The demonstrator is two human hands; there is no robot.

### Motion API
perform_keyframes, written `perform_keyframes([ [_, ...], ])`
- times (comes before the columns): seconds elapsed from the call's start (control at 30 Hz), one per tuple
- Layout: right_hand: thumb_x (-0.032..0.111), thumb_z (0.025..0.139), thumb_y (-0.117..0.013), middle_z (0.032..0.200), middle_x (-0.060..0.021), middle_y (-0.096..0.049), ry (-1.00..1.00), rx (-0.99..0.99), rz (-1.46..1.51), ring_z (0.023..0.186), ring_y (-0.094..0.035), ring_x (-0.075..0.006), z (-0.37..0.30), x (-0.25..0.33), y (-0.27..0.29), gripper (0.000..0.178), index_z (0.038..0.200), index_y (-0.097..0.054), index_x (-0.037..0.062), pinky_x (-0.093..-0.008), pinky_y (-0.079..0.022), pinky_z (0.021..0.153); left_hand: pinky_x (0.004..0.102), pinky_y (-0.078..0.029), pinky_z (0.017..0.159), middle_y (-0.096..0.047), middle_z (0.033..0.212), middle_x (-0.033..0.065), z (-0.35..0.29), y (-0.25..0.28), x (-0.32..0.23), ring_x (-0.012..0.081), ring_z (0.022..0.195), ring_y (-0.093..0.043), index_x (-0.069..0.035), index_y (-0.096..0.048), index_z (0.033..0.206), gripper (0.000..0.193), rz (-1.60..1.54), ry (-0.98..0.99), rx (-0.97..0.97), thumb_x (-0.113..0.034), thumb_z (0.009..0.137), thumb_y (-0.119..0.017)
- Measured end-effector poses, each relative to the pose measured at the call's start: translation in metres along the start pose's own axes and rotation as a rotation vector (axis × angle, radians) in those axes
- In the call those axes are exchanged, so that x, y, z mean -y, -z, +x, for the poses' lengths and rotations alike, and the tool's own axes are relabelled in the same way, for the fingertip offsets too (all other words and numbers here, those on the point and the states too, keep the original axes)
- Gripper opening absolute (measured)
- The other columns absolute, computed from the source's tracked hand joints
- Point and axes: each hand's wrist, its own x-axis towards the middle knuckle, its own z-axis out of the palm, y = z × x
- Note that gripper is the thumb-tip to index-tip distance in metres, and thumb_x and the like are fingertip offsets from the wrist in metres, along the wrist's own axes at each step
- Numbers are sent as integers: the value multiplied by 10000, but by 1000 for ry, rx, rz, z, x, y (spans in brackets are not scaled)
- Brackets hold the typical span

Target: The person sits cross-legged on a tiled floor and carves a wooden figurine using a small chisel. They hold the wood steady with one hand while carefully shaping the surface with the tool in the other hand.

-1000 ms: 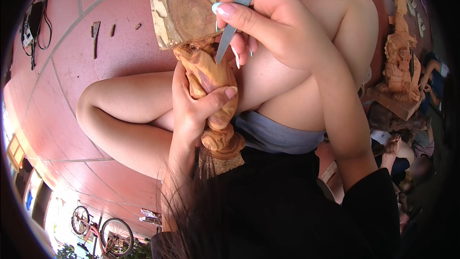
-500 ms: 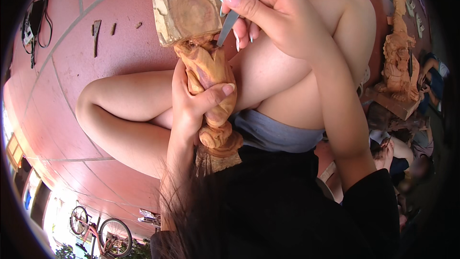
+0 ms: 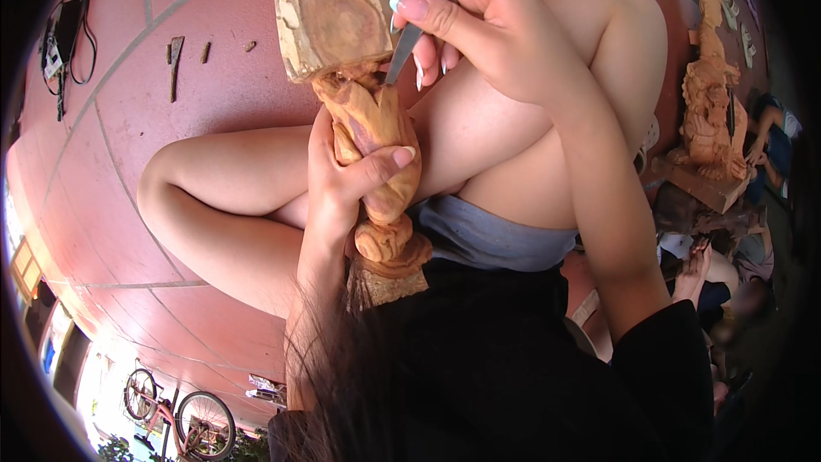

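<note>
A partly carved wooden piece (image 3: 376, 124) lies across my lap, its uncut block end pointing away from me and its rounded, shaped end close to my shirt. My left hand (image 3: 346, 175) is wrapped round the carved middle, thumb lying across the top. Between the thumb and fingers of my right hand (image 3: 479, 26) is a flat grey metal blade (image 3: 425, 13), held at a slant. Its narrow tip rests at the notch just below the block. Part of the blade's upper end runs out of the picture.
On the red tiled floor at the left lie a thin rusty strip (image 3: 174, 68), small wood bits (image 3: 205, 52) and a black device with cables (image 3: 62, 43). A tall carved wooden figure (image 3: 711, 103) stands at the right, with other people near it. A bicycle (image 3: 180, 419) is at lower left.
Both hands keep their grips and the blade tip stays at the notch, with only a very slight shift. At the right, another person's hand has moved.
</note>
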Motion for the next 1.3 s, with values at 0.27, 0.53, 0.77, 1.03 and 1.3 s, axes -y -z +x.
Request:
perform_keyframes([
  [0.27, 181, 989, -591, 665, -32, -618, 34, -58, -6, 575, -603, -99, 7, -10, 2, 181, 984, -611, 1, -238, -503, 537, 315, -507, 861, -642, 1011, 114, 2, 1, 1, 187, 917, -637, 55, -482, 1241, 624, 1, -4, -3, -14, 689, -766],
  [0.53, 167, 975, -622, 786, -77, -675, 7, -108, 179, 682, -674, -133, -2, 2, 10, 188, 1037, -607, -10, -222, -542, 608, 309, -503, 821, -642, 998, 112, 2, 1, -4, 188, 878, -630, 48, -506, 1198, 556, -58, 37, 10, -49, 708, -749],
  [0.77, 27, 915, -670, 863, -133, -706, 128, -146, 146, 726, -702, -162, 1, 0, 7, 134, 1016, -619, -45, -245, -585, 650, 307, -496, 807, -631, 985, 110, 6, 8, 0, 185, 876, -620, 36, -519, 1183, 505, -79, 58, -3, -114, 746, -723],
  [1.03, 75, 897, -698, 784, -84, -696, 76, -182, 133, 670, -686, -129, 0, 8, -4, 128, 948, -637, -25, -212, -531, 592, 287, -483, 812, -617, 1004, 88, 9, 8, -4, 160, 893, -611, 22, -527, 1201, 452, -109, 149, -65, -159, 822, -693],
  [1.3, 70, 835, -765, 789, -78, -706, 73, -173, 37, 675, -695, -118, 2, 12, -4, 161, 919, -658, -17, -186, -518, 588, 271, -482, 840, -639, 1055, 121, 15, 6, -9, 150, 943, -618, 60, -545, 1213, 522, 84, 113, -153, -329, 898, -695],
])
